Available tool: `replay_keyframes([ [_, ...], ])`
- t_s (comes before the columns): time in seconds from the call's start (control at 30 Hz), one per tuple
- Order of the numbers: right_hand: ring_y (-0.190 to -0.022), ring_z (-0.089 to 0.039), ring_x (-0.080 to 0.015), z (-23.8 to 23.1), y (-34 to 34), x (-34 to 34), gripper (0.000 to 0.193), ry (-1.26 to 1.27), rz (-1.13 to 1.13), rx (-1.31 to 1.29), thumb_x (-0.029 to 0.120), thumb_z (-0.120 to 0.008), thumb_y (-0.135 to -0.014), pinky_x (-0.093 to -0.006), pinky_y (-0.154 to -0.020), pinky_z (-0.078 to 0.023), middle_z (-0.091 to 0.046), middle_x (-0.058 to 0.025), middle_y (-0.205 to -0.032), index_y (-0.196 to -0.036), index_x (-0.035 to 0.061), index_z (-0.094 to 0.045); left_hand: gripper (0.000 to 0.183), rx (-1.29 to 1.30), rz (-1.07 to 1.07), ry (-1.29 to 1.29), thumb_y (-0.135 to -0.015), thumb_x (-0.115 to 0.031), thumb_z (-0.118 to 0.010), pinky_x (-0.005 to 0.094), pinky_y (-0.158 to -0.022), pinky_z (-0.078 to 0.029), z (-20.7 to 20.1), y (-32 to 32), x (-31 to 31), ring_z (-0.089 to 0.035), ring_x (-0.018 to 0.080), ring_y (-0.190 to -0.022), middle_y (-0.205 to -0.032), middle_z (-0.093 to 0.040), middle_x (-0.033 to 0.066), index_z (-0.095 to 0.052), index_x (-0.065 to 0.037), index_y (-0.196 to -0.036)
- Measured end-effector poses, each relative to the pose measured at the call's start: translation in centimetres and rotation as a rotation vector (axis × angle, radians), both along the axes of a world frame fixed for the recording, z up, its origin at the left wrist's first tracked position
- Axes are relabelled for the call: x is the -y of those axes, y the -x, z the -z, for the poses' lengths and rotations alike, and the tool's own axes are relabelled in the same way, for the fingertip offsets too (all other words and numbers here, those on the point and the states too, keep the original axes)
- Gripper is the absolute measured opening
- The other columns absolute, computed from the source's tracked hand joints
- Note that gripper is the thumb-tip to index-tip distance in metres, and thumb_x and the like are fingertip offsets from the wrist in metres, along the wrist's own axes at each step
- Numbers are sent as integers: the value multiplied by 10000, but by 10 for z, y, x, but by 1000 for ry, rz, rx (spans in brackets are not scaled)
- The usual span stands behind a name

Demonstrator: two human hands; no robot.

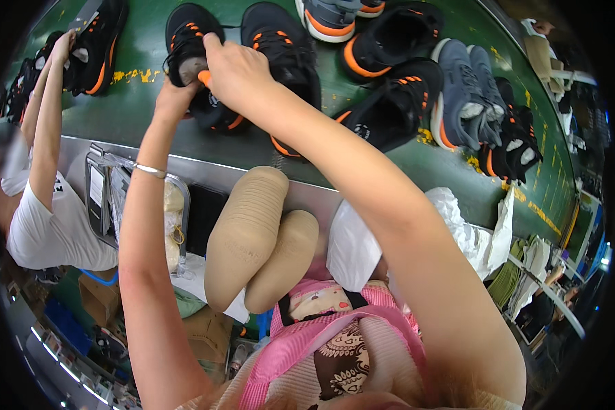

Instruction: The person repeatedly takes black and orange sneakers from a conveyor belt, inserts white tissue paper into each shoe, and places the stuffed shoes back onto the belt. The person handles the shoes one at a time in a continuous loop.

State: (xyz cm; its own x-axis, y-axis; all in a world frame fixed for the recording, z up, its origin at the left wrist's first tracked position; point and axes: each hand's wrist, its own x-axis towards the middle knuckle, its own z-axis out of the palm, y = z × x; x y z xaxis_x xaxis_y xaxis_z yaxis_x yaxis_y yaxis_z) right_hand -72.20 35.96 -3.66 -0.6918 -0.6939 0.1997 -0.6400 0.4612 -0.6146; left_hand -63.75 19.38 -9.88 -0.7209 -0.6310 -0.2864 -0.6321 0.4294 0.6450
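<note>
A black running shoe (pixel 193 22) with orange lace loops lies on the green work table, toe pointing away. At its opening, my left hand (pixel 175 98) holds the near left side of the collar, fingers partly hidden behind it. My right hand (pixel 238 72) is closed on the shoe's opening from the right, thumb pointing across the laces. Pale stuffing (pixel 192 69) shows inside, and an orange piece sits between the two hands. A second black shoe (pixel 275 41) lies just to the right, partly covered by my right hand and forearm.
More black shoes (pixel 406 92) and grey shoes (pixel 463 85) stand to the right on the green table (pixel 519 137). Two beige sole-shaped pieces (pixel 249 229) rest at the near edge, beside white paper (pixel 352 249) and a metal-framed tray (pixel 92 195). A co-worker (pixel 44 205) handles shoes at left.
</note>
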Motion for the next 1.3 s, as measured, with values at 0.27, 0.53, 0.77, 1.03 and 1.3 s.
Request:
replay_keyframes([
  [0.27,-710,-664,-338,-50,-16,-234,336,-196,217,30,185,-671,-827,-433,-628,-530,-678,-137,-765,-1126,49,-596,479,114,56,-317,-899,-184,-620,390,-673,-579,-36,-1,-51,-650,217,-983,-1135,-647,76,-454,-101,-1340],
  [0.53,-1032,-537,-317,-26,44,-210,528,-441,243,-528,43,-668,-659,-416,-815,-438,-559,-92,-1064,-1181,15,-592,466,87,151,-186,-828,-90,-620,359,-608,-592,-34,25,-51,-683,210,-878,-1047,-664,123,-504,-25,-1275],
  [0.77,-1134,-557,-284,-9,123,-196,454,-804,94,152,120,-699,-750,-358,-887,-437,-635,-17,-1205,-1191,223,-679,434,197,64,-224,-836,-198,-644,353,-714,-549,-17,16,-23,-636,182,-972,-1089,-650,31,-564,-142,-1260],
  [1.03,-1014,-652,-310,-133,149,-314,426,-49,35,-10,44,-579,-730,-408,-786,-551,-681,-162,-1044,-1153,83,-623,400,213,59,-337,-825,-179,-638,281,-504,-534,-27,32,-67,-668,158,-784,-1003,-670,56,-564,-85,-1207],
  [1.3,-1072,-584,-183,-215,115,-581,450,-39,402,-258,-63,-651,-760,-321,-948,-448,-629,-108,-1133,-1197,18,-582,457,230,196,-423,-843,-118,-583,312,-586,-591,-54,63,-193,-682,203,-853,-1071,-658,98,-494,-68,-1288],
])
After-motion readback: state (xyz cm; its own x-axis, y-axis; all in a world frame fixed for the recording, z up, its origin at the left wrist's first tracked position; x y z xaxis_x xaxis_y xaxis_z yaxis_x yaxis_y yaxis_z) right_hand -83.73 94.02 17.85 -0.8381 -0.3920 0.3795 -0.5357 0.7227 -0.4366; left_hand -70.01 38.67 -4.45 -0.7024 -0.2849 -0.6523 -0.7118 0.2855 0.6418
